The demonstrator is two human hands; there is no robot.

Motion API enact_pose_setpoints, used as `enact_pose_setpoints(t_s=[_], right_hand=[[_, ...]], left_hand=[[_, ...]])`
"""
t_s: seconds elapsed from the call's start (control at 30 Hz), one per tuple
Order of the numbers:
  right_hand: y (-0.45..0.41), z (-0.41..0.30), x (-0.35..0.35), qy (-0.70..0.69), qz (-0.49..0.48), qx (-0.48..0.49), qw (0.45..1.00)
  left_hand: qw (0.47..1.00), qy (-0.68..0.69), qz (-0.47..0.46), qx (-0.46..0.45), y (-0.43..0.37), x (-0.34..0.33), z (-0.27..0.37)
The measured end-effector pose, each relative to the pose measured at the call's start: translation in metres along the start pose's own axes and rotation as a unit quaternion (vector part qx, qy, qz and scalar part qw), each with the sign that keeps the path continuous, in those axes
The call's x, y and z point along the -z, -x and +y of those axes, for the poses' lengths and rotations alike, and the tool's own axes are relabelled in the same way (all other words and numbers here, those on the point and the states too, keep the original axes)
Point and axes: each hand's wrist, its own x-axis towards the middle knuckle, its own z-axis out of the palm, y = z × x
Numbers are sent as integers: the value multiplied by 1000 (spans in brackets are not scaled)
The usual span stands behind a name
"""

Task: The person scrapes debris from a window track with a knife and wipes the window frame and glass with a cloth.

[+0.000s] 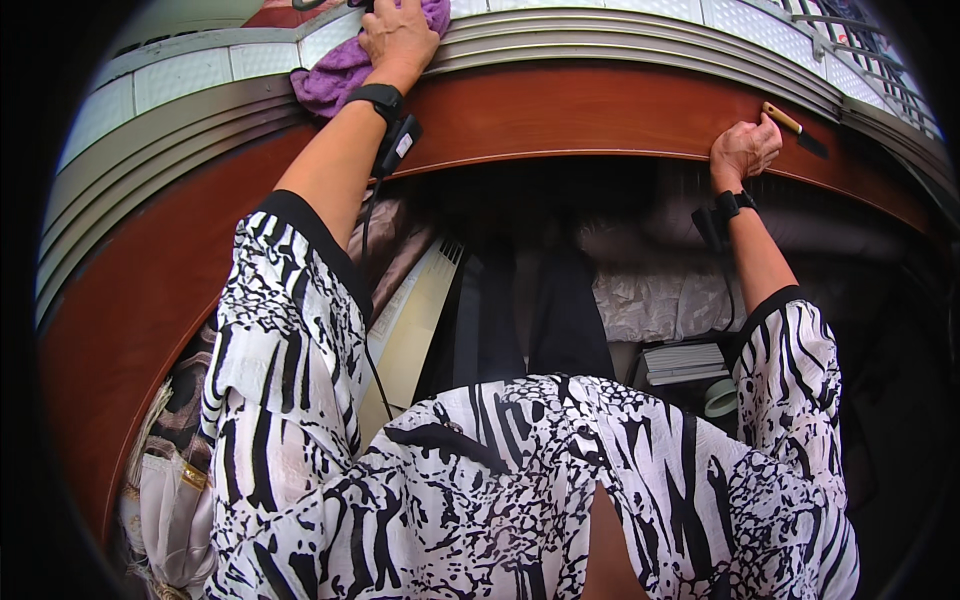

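At the top, my left hand point(400, 39) is closed on a purple cloth point(339, 73), which is bunched over the metal window track point(600, 39). Its fingertips are cut off by the picture's top edge. On the right, my right hand point(747, 152) rests with curled fingers on the front edge of a reddish-brown wooden sill point(555, 112). Just beyond its knuckles a small scraper or knife with a wooden handle point(781, 117) and a dark blade lies on the sill. Whether the fingers touch the handle, I cannot tell.
White textured tiles point(262, 60) lie past the track, with metal bars point(847, 46) at the upper right. Below the sill are a patterned curtain with a tassel point(176, 487), a cream board point(416, 322), a stack of books point(686, 363) and a pale green round object point(721, 397). Cables hang from both wrists.
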Motion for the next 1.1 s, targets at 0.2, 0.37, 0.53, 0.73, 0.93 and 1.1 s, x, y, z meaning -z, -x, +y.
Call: enact_pose_setpoints(t_s=[0.2,0.37,0.53,0.73,0.93,1.1], right_hand=[[-6,-14,24,19,-17,2,1000],[-12,-25,38,3,-5,0,1000],[-13,-30,52,0,-4,-2,1000],[-9,-27,75,14,15,-8,1000],[-16,-27,81,10,11,-14,1000],[-32,-63,124,-337,-239,-63,908]], left_hand=[[998,44,37,9,-2,14,-3],[986,162,22,35,-8,44,-21],[825,538,-75,154,12,89,-18],[368,894,-80,245,61,170,15],[256,939,-100,207,81,232,30],[276,927,-83,240,87,281,39]])
